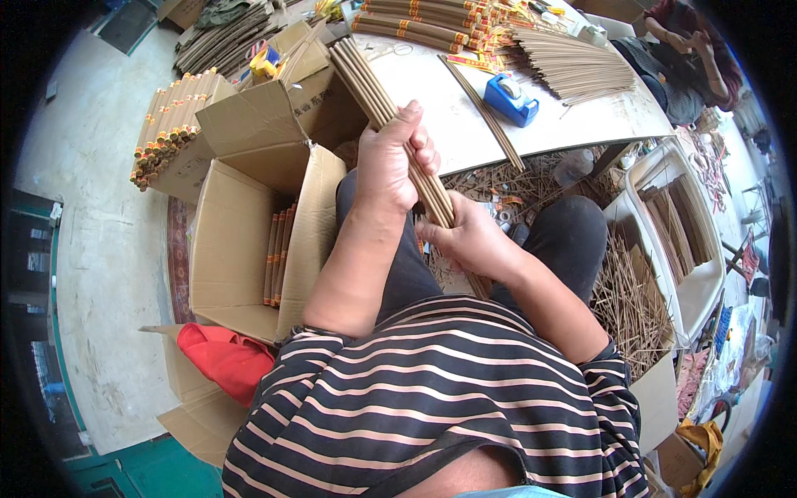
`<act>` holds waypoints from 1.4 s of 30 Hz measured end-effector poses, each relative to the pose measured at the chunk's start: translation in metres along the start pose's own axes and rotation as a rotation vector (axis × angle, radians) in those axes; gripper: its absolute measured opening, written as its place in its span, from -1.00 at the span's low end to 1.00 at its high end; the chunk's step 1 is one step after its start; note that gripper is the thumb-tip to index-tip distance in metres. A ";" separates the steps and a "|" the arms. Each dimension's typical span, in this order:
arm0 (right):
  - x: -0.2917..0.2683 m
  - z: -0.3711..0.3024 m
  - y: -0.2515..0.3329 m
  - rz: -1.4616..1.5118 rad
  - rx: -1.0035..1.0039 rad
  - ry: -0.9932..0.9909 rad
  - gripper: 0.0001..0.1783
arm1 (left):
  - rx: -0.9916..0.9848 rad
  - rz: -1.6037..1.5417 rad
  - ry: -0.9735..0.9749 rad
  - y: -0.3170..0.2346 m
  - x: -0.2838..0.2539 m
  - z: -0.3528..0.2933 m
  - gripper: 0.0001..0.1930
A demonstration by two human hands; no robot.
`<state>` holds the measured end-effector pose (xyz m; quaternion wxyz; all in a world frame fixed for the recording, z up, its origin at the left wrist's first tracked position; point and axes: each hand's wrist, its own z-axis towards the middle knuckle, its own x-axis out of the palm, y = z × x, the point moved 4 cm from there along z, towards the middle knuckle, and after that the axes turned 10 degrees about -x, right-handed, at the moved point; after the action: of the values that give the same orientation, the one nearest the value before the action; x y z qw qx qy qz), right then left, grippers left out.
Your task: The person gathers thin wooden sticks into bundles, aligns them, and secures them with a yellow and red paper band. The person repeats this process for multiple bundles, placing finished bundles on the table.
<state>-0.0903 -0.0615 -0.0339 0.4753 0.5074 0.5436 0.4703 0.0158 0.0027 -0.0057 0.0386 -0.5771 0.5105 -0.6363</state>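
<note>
a white table (614, 124) lies toward one o'clock, an open carton (220, 249) at nine. at twelve, the brown stick bundle (365, 87) is probably light, stiff, brittle; best held mid-length. the left hand (394, 162) curls tightly round it; the right hand (480, 236) clasps lower, fingertips mostly hidden.

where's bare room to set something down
White tabletop: right of the blue tape dispenser, nearer than fanned brown sticks; between the held brown stick bundle and loose thin sticks. Crowded: far side, with red-and-yellow-banded bundles.
</note>
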 end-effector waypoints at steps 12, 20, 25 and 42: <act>-0.002 0.000 -0.006 0.139 0.050 0.078 -0.80 | 0.020 -0.027 0.031 0.007 -0.004 0.002 -0.76; 0.003 -0.005 -0.004 0.320 0.096 0.171 -0.75 | -0.150 -0.235 0.307 0.005 -0.006 0.004 -0.79; 0.005 -0.004 -0.012 0.474 0.074 0.233 -0.73 | -0.145 -0.203 0.321 0.005 -0.002 0.005 -0.77; 0.002 0.000 -0.008 0.219 0.088 0.127 -0.78 | -0.083 -0.188 0.183 0.008 -0.013 0.008 -0.76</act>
<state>-0.0910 -0.0602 -0.0420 0.3630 0.5532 0.5340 0.5263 0.0216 0.0025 -0.0222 -0.0918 -0.5632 0.4816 -0.6652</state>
